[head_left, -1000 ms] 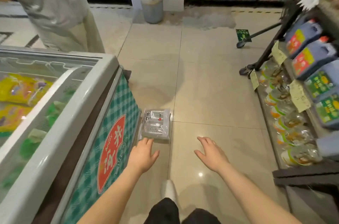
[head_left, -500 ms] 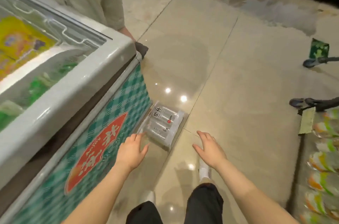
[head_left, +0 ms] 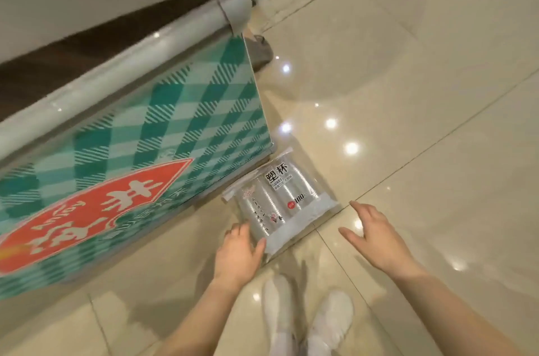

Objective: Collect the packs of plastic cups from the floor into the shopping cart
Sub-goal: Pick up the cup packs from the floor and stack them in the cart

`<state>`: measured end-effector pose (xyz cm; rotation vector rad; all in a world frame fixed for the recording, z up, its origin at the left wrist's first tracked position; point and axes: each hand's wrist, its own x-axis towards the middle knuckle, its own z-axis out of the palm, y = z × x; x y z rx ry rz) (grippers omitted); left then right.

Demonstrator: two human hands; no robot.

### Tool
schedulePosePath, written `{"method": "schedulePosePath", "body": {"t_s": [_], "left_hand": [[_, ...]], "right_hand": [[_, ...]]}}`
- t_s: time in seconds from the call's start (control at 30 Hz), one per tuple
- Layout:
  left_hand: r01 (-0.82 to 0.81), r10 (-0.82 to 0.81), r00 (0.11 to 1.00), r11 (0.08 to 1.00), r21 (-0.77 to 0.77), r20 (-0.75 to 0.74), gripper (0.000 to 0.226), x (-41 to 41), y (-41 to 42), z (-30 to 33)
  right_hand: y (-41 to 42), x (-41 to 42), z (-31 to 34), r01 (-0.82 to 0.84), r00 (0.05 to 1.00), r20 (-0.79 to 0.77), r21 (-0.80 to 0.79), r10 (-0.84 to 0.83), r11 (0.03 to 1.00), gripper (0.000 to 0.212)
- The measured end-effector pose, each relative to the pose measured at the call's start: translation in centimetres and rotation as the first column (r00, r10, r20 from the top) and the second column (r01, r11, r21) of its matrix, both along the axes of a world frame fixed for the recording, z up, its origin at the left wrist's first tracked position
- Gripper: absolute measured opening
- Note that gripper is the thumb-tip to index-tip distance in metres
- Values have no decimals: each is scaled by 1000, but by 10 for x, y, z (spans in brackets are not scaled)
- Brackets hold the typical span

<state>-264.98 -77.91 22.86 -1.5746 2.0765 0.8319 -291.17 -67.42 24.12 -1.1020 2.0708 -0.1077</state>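
A clear pack of plastic cups [head_left: 284, 195] lies flat on the tiled floor, tight against the corner of a chest freezer. It has a white label with black characters and a red dot. My left hand [head_left: 237, 253] reaches its near end, fingers and thumb spread at the pack's edge and touching it. My right hand [head_left: 376, 239] hovers open just to the right of the pack, not touching it. No shopping cart is in view.
The chest freezer [head_left: 145, 137] with its green check side and red emblem fills the left. Another person's feet [head_left: 261, 49] stand beyond its far corner. My white shoes [head_left: 306, 320] are right below the pack. Glossy beige tiles [head_left: 423, 93] stretch to the right.
I have bent down and the view has closed in on the pack. My left hand moved forward onto the pack's near end; my right hand came nearer to its right side.
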Motion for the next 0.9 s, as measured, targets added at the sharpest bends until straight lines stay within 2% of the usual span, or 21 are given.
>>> {"method": "schedulePosePath", "body": {"t_s": [0.13, 0.27, 0.33, 0.4, 0.5, 0.57, 0.67, 0.8, 0.9], "left_hand": [[-136, 136, 991, 990, 25, 16, 58, 2, -5, -108], [-359, 359, 933, 933, 34, -8, 73, 7, -6, -207], [-509, 514, 855, 858, 69, -69, 84, 12, -6, -249], [-615, 639, 757, 768, 180, -138, 93, 12, -6, -281], [-651, 705, 677, 708, 273, -212, 101, 8, -3, -299], [-669, 705, 669, 709, 223, -233, 104, 10, -1, -291], [-710, 726, 659, 687, 155, -197, 108, 15, 6, -244], [-698, 716, 690, 698, 161, -111, 85, 18, 18, -132], [-710, 731, 678, 679, 185, -78, 83, 27, 29, -27]], "right_hand": [[-20, -5, -100, -29, 1000, -2, 4, 29, 1000, 65], [-45, -6, -201, -41, 999, -10, 16, 42, 999, 66], [-59, -5, -243, -21, 1000, -15, 17, 21, 1000, 68], [-73, -3, -277, 17, 1000, 22, 41, -18, 999, 74], [-86, 3, -298, 85, 992, 89, 94, -94, 992, 83], [-86, 5, -292, 117, 988, 87, 84, -124, 990, 84], [-75, 10, -252, 116, 989, 84, 104, -125, 988, 84], [-52, 21, -152, 94, 988, 104, 161, -111, 982, 86], [-35, 33, -49, 112, 982, 133, 174, -136, 978, 82]]}}
